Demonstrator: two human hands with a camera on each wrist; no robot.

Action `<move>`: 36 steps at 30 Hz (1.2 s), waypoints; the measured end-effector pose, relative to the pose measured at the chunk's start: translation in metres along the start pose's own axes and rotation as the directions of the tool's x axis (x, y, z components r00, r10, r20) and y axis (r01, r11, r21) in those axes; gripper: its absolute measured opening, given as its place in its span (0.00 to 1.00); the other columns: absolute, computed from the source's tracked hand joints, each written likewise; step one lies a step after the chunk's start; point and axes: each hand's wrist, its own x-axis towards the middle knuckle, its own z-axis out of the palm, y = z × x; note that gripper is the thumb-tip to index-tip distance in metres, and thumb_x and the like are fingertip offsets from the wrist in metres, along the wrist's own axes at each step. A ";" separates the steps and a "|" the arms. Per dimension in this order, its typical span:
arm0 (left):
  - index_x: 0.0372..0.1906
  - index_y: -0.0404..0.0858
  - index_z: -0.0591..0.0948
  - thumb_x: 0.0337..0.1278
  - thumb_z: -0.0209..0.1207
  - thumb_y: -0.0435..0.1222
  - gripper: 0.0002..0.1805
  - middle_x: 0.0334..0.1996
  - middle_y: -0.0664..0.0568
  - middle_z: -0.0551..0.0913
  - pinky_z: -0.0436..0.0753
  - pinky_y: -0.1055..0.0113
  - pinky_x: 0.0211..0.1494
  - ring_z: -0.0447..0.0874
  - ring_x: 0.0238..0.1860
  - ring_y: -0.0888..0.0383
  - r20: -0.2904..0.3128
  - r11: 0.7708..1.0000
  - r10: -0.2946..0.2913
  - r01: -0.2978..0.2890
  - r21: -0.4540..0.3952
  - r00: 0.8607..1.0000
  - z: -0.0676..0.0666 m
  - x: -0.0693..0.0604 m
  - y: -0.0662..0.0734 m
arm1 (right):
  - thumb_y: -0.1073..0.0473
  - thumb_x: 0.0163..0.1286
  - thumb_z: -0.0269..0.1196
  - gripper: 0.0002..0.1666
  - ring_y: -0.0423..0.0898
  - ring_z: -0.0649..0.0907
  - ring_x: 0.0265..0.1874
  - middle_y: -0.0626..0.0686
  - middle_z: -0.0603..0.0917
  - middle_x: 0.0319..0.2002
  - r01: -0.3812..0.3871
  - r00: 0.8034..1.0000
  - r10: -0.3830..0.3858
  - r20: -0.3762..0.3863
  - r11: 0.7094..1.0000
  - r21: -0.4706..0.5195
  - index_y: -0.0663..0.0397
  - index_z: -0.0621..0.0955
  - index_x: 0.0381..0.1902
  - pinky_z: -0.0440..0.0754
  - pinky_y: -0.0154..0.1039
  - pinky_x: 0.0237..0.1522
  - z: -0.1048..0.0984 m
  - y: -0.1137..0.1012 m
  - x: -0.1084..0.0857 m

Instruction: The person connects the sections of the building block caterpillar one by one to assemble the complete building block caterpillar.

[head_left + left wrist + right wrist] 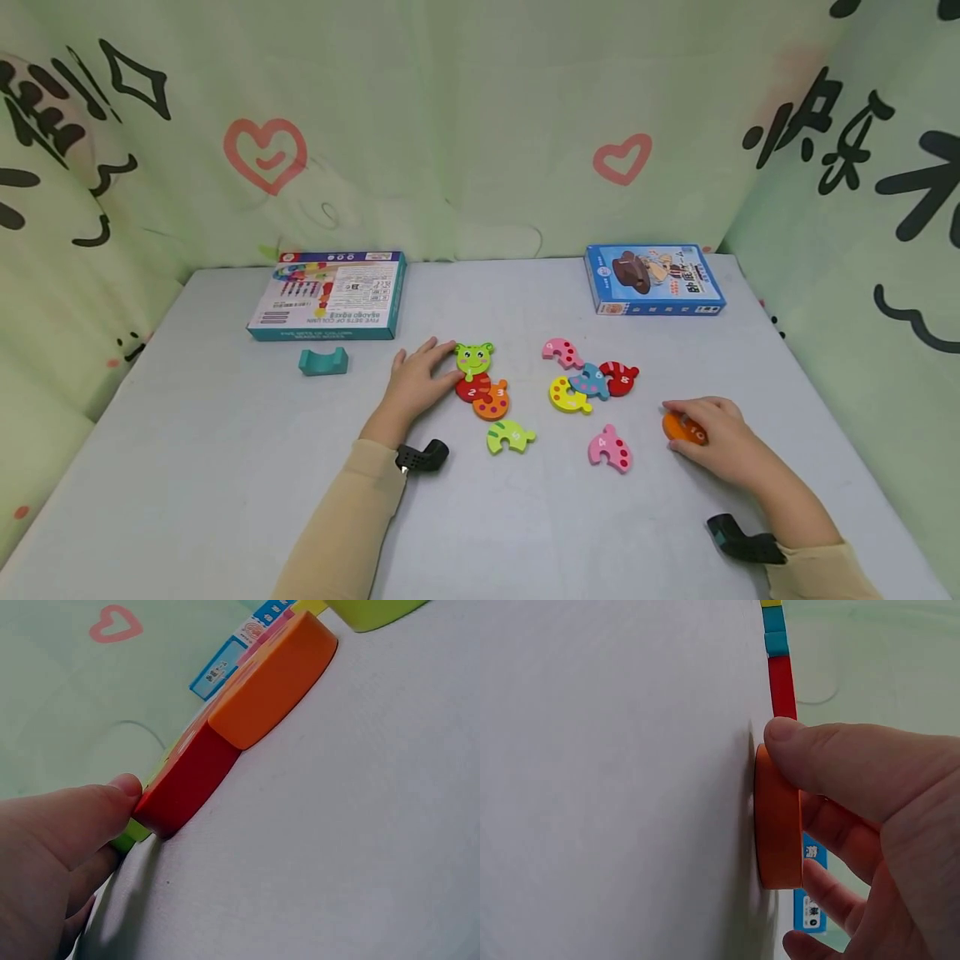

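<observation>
My left hand [416, 385] holds the left side of a green smiling caterpillar-head puzzle piece [474, 359], with index finger near its top and thumb low, by the red piece. Joined below the head are a red piece [471, 390] marked 2 and an orange piece [491, 402] marked 3. In the left wrist view the thumb touches the edge where green meets red [191, 784]. At the right, my right hand [716, 433] grips another orange puzzle piece [778, 821] between thumb and fingers, low over the table; its far side is hidden by the hand.
Between the hands lie loose pieces: light green [510, 436], pink [610, 450], another pink [562, 352], yellow [568, 395], blue [590, 381] and red [621, 378]. A teal block [323, 362] sits left. Two boxes [330, 296], [654, 279] lie along the back edge.
</observation>
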 end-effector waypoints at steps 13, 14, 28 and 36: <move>0.63 0.51 0.68 0.54 0.55 0.54 0.31 0.65 0.53 0.66 0.39 0.45 0.71 0.54 0.70 0.55 0.009 1.000 -0.002 0.002 0.001 1.000 -0.003 -0.003 -0.001 | 0.57 0.56 0.65 0.30 0.63 0.61 0.55 0.62 0.75 0.52 0.015 1.000 -0.015 0.015 1.000 0.018 0.56 0.73 0.57 0.73 0.61 0.47 -0.001 -0.005 0.009; 0.63 0.51 0.68 0.54 0.54 0.54 0.31 0.65 0.53 0.66 0.39 0.45 0.71 0.54 0.70 0.55 0.011 1.000 -0.003 0.003 -0.002 1.000 -0.004 -0.003 0.000 | 0.57 0.56 0.64 0.30 0.63 0.61 0.55 0.62 0.74 0.52 0.015 1.000 -0.015 0.018 1.000 0.018 0.56 0.73 0.57 0.73 0.61 0.47 0.000 -0.005 0.010; 0.63 0.51 0.68 0.54 0.55 0.53 0.31 0.65 0.52 0.66 0.38 0.45 0.71 0.54 0.70 0.55 0.008 1.000 0.012 -0.012 -0.004 1.000 -0.002 -0.002 0.000 | 0.55 0.57 0.64 0.31 0.64 0.60 0.57 0.62 0.72 0.56 0.023 0.998 -0.024 0.055 1.000 0.020 0.54 0.72 0.58 0.76 0.60 0.47 0.001 -0.023 0.020; 0.63 0.51 0.67 0.54 0.55 0.53 0.31 0.66 0.52 0.65 0.38 0.45 0.71 0.54 0.70 0.55 0.011 1.000 0.005 -0.005 -0.004 1.000 0.000 -0.003 -0.001 | 0.55 0.56 0.64 0.31 0.64 0.61 0.58 0.62 0.72 0.56 0.016 0.998 -0.017 0.065 1.000 0.019 0.55 0.72 0.58 0.76 0.59 0.46 0.004 -0.028 0.023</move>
